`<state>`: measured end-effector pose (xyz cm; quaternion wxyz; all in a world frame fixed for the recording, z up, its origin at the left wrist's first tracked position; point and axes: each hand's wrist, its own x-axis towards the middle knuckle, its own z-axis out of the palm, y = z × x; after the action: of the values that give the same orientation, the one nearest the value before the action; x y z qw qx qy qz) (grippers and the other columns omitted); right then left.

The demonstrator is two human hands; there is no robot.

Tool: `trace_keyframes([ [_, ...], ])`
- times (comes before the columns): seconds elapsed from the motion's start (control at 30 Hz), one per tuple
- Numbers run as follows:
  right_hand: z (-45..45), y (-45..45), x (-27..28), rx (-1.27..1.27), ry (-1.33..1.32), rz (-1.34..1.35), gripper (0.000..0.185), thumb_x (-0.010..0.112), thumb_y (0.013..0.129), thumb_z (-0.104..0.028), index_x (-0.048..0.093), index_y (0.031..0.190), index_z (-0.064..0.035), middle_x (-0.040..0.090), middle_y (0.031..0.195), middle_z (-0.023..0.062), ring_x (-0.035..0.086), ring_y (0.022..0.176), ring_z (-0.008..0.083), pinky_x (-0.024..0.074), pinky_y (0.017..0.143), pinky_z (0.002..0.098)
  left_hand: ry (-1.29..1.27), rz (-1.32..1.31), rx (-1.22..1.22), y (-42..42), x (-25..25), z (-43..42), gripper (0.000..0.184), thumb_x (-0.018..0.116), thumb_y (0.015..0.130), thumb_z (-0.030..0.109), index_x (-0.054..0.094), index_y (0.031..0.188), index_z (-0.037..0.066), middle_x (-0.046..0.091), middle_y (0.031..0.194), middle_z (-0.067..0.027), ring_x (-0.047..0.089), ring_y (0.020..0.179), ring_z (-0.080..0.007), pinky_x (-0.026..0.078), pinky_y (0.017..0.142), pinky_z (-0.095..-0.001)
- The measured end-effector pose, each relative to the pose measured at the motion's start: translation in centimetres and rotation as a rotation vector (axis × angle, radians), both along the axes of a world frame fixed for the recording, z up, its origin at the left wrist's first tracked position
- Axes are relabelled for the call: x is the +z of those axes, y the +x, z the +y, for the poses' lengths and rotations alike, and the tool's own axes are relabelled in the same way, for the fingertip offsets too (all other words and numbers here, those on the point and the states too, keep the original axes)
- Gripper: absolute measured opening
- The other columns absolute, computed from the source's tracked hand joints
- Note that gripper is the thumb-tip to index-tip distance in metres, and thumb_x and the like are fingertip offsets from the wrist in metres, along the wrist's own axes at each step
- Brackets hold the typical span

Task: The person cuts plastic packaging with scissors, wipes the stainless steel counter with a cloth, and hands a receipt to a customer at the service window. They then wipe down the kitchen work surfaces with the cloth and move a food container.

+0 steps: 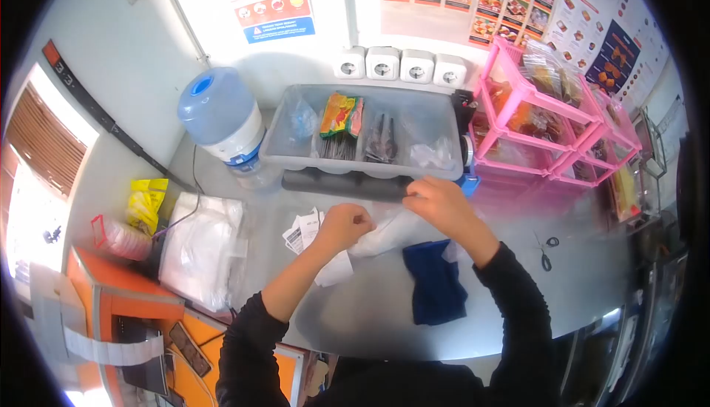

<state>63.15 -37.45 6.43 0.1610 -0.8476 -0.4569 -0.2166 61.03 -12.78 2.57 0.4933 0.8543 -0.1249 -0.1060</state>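
Observation:
A crumpled white plastic bag [392,234] lies on the metal counter between my hands. My left hand [344,227] is closed with curled fingers at the bag's left end, over some printed paper slips [303,229]. Above the bag's right part, my right hand [438,203] pinches its fingertips together in front of a dark roll [344,183]. What either set of fingertips holds is too small or thin to make out. A folded dark blue cloth [434,283] lies just below the bag, near my right forearm.
A grey divided bin [362,166] with packets and skewers stands behind. Pink stacked baskets [518,122] rise at right; scissors [546,253] lie before them. To the left are a water bottle [222,115], a stack of white bags [200,251] and a phone [190,349].

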Motion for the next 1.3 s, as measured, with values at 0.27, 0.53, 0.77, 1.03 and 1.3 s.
trace_keyframes([
  [0.27, -0.8, -6.5, -1.1, -0.106, 0.171, 0.068, 0.018, 0.073, 0.068, -0.015, 0.061, 0.077, -0.0072, 0.058, 0.081, 0.0046, 0.056, 0.08, 0.0267, 0.0476, 0.065, 0.0352, -0.224, 0.185, 0.312, -6.0, -1.1, -1.7, 0.031, 0.074, 0.077, 0.017, 0.048, 0.067, 0.005, 0.053, 0.061, -0.0036, 0.052, 0.05, -0.0121, 0.044, 0.048, -0.0268],
  [0.53, -0.7, -8.2, -4.3, -0.428, 0.055, 0.132, 0.017, 0.061, 0.079, -0.014, 0.055, 0.093, -0.0079, 0.052, 0.082, 0.0088, 0.058, 0.08, 0.0306, 0.0464, 0.063, 0.0418, 0.154, -0.077, 0.505, -12.6, -1.9, -3.8, 0.015, 0.069, 0.081, 0.013, 0.061, 0.079, 0.001, 0.061, 0.071, -0.0082, 0.063, 0.07, -0.0194, 0.05, 0.065, -0.0311],
  [0.77, -1.0, -10.2, -6.1, -0.37, 0.041, 0.312, 0.019, 0.051, 0.082, -0.01, 0.059, 0.099, -0.0098, 0.054, 0.084, 0.0116, 0.06, 0.074, 0.0332, 0.0465, 0.061, 0.0447, -1.158, 0.724, 0.805, -13.8, -6.0, -3.9, 0.011, 0.063, 0.081, 0.01, 0.058, 0.086, 0.002, 0.06, 0.081, -0.0074, 0.061, 0.078, -0.0237, 0.052, 0.074, -0.0381],
  [1.03, -3.0, -10.1, -7.6, -0.213, 0.176, 1.075, 0.016, 0.057, 0.087, -0.016, 0.064, 0.098, -0.0062, 0.064, 0.09, 0.012, 0.064, 0.084, 0.0272, 0.052, 0.07, 0.0395, -1.64, 0.822, 0.778, -10.5, -6.6, -3.8, 0.011, 0.054, 0.076, 0.011, 0.046, 0.069, 0.01, 0.042, 0.059, 0.0009, 0.045, 0.054, -0.015, 0.046, 0.058, -0.0263],
  [1.3, -2.5, -10.4, -11.5, 0.072, 1.724, 2.156, 0.023, 0.055, 0.094, -0.022, 0.061, 0.102, -0.0011, 0.066, 0.102, 0.0107, 0.064, 0.091, 0.0209, 0.0526, 0.083, 0.0357, -1.187, 0.948, 0.711, -11.9, -9.8, -3.7, 0.02, 0.063, 0.08, 0.018, 0.047, 0.069, 0.012, 0.045, 0.058, 0.0043, 0.042, 0.045, -0.0082, 0.037, 0.039, -0.0225],
])
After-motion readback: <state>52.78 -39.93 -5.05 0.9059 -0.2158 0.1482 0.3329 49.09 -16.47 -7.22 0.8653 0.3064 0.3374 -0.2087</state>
